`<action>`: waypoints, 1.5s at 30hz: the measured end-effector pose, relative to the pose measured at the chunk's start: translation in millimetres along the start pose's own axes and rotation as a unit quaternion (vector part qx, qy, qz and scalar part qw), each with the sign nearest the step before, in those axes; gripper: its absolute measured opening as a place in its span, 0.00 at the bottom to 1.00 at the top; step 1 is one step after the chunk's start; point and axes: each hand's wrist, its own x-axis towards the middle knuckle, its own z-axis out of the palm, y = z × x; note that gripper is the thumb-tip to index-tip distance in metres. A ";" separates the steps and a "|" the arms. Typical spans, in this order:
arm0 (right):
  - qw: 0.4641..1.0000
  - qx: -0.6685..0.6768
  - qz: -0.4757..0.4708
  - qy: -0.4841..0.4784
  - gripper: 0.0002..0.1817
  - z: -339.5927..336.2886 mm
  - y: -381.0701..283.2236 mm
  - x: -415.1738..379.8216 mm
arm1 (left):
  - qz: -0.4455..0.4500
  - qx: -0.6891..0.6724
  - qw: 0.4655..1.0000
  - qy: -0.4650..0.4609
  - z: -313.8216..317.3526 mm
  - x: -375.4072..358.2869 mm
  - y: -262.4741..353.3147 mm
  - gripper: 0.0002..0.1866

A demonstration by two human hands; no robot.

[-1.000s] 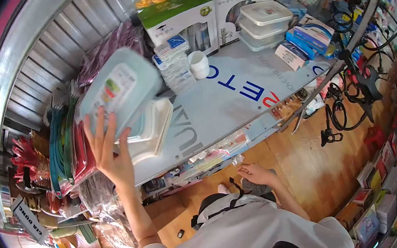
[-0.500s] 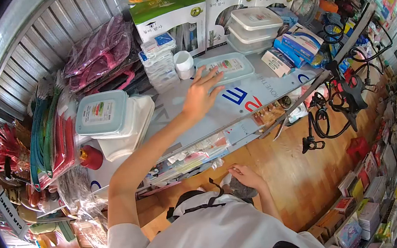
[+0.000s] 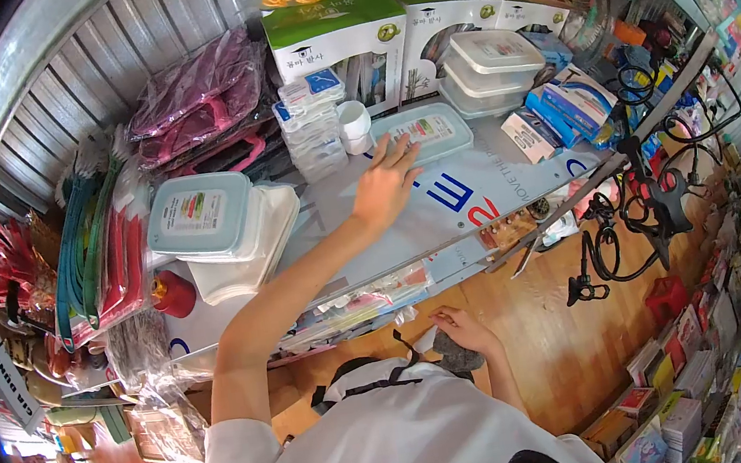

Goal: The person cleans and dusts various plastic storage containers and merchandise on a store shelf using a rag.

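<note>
My left hand (image 3: 385, 179) reaches over the shelf with fingers spread, its fingertips on the lid of a flat container (image 3: 434, 131) with a pale blue lid and a label. Close beside this container stand two white cups (image 3: 355, 125), one above the other, and a stack of small clear boxes (image 3: 313, 127). Down by my waist, my right hand (image 3: 464, 329) has its fingers curled closed. A dark grey fabric-like thing (image 3: 458, 355) shows just below it; I cannot tell what the fingers hold.
Lidded containers (image 3: 200, 217) sit on white ones at the left, near a red bottle (image 3: 174, 294). Clear containers (image 3: 492, 73), blue-and-white boxes (image 3: 570, 105) and green-topped boxes (image 3: 338, 46) stand behind and right. Black cables (image 3: 607, 239) hang off the shelf's right end.
The view has shifted slightly. The flat container has slid a little left and toward me under my left fingers. My right hand stays by my waist.
</note>
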 end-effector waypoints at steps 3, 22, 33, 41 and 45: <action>0.999 -0.032 -0.006 0.001 0.16 1.1 0.9 6.3 | -0.021 0.001 1.000 -0.002 5.9 2.1 -1.1 0.22; 0.994 0.051 -0.040 -0.089 0.16 -42.9 -136.3 -21.9 | -0.011 0.057 0.998 0.016 23.7 26.9 -23.2 0.20; 0.857 -0.334 -0.112 0.376 0.17 -173.7 -185.6 124.3 | -0.033 0.231 0.972 -0.015 21.8 25.5 3.3 0.30; 0.920 0.297 0.012 0.255 0.31 -243.8 -122.6 231.1 | 0.073 0.162 0.984 -0.018 48.4 46.4 11.8 0.28; 0.895 0.379 -0.009 0.235 0.15 -230.7 -145.1 206.0 | 0.094 0.184 0.978 0.021 76.2 54.0 -13.9 0.26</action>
